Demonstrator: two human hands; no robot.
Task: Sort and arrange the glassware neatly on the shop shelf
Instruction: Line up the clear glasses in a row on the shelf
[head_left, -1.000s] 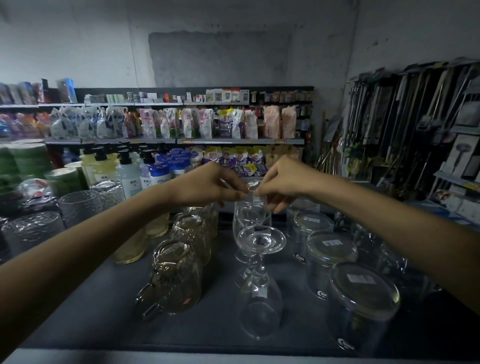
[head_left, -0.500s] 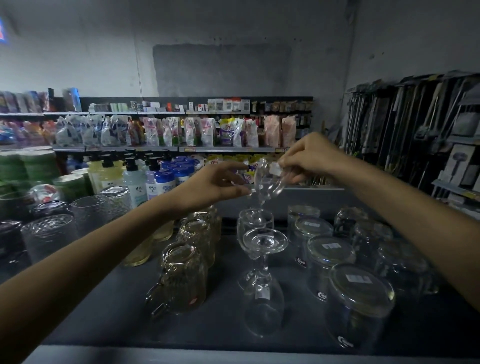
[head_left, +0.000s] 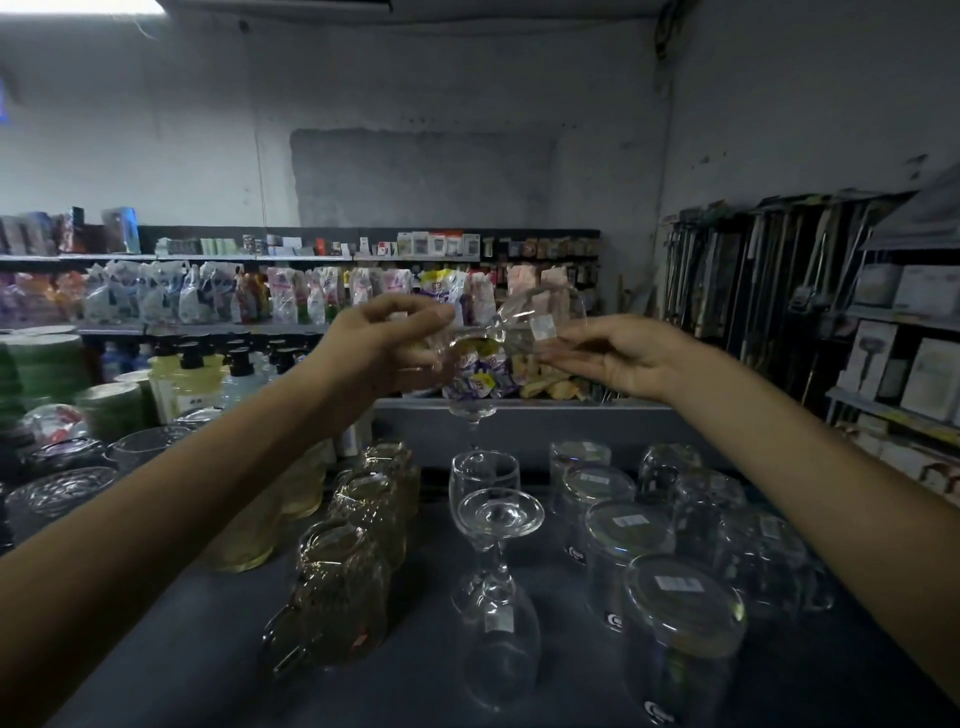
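I hold a clear stemmed wine glass (head_left: 506, 338) with a white sticker up at chest height, tilted, over the back of the dark shelf (head_left: 208, 654). My left hand (head_left: 387, 348) pinches its left side and my right hand (head_left: 621, 358) grips its right side; the glass's outline blurs into the background. Below, an inverted wine glass (head_left: 498, 613) stands at the front centre with an upright one (head_left: 483, 470) behind it. A row of amber mugs (head_left: 340, 597) runs on the left and inverted clear tumblers (head_left: 680, 629) on the right.
Textured glass bowls (head_left: 60, 493), pump bottles (head_left: 239, 371) and green stacks (head_left: 44, 358) crowd the left. A grey back rail (head_left: 571, 421) bounds the shelf. Boxes and hanging long-handled tools (head_left: 779, 291) fill the right wall. Packets line the far shelves (head_left: 208, 296).
Both hands rose from the back row of glasses, lifting one wine glass clear of the shelf and tilting it; the view tipped upward.
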